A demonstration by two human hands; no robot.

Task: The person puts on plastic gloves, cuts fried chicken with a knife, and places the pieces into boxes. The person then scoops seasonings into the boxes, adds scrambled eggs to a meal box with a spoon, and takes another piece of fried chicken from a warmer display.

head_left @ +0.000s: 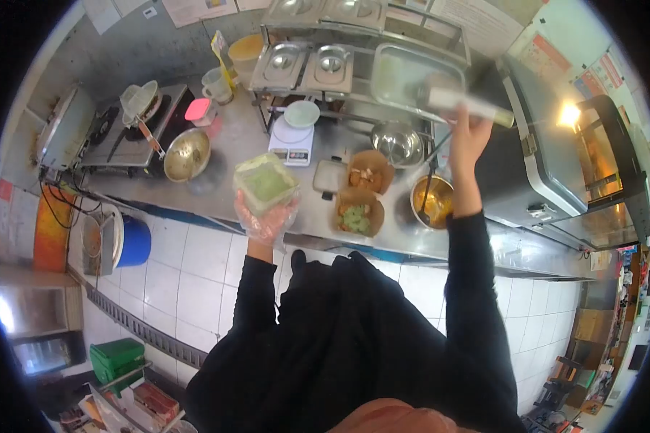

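Observation:
My left hand (pixel 266 216), in a clear plastic glove, is closed around a square clear tub of green sauce (pixel 269 182), tilted so that its inside faces me. My bare right hand (pixel 471 137) is raised at the back right, closed on a long whitish tool (pixel 477 106) with a greenish end. Motion smears the tool, so I cannot make out its exact kind. Between my hands on the counter stand two brown paper food boxes. The nearer box (pixel 359 214) has green sauce over its food, while the farther box (pixel 369 172) holds brownish pieces with pale bits on top.
A metal pot of orange sauce (pixel 433 200) with a ladle and a steel bowl (pixel 397 143) stand right of the boxes. A digital scale (pixel 291 146) bears a pale bowl. Leftward are a wok (pixel 187 154) and a stove (pixel 133 123). Steel trays (pixel 417 76) sit on the rack behind.

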